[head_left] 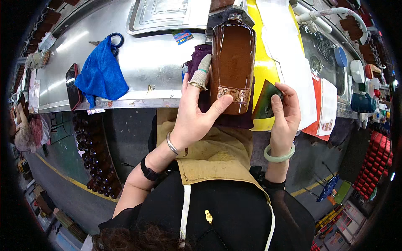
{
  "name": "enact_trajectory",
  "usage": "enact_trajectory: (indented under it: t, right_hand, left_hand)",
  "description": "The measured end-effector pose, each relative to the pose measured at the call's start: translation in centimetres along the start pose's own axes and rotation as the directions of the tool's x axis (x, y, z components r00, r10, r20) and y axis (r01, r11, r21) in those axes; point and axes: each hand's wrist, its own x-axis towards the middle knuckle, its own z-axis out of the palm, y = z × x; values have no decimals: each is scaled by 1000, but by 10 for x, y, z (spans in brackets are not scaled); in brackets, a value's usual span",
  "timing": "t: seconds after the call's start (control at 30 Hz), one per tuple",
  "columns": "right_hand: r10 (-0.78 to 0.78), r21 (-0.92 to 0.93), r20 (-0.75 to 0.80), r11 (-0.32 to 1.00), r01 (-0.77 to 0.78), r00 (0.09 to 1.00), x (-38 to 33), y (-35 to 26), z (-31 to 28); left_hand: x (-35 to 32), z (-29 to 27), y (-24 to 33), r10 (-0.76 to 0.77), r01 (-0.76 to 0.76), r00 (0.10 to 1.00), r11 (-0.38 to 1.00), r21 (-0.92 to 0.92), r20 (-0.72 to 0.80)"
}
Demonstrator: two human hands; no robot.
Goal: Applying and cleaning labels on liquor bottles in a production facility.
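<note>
A glossy brown bottle with a patterned band near its base lies on a dark purple cloth at the table's edge. Its neck points away from me, against a dark metal block. My left hand grips the bottle's left side. The thumb presses on the patterned band, and a fabric finger cover wraps one finger. To the right of the bottle, my right hand pinches a thin, dark green, glossy flat piece between thumb and fingers. That piece is apart from the bottle, over a yellow sheet.
Left on the metal table lie a blue cloth, scissors and a phone. A metal tray sits behind. White paper and a sink are at the right. Many brown bottles stand below left.
</note>
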Motion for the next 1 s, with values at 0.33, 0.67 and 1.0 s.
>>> enact_trajectory:
  t: [0.33,0.67,1.0]
  right_hand:
    - [-30,43,103,999,26,994,-3,-12,15]
    - [4,68,121,998,-13,993,-3,-15,17]
    - [95,148,164,982,-119,982,1,-11,15]
  left_hand:
    - [0,8,2,-29,27,997,999,-20,-66]
    - [0,10,4,-32,29,996,999,-43,-83]
    - [-1,12,6,-3,2,994,1000,-4,-109]
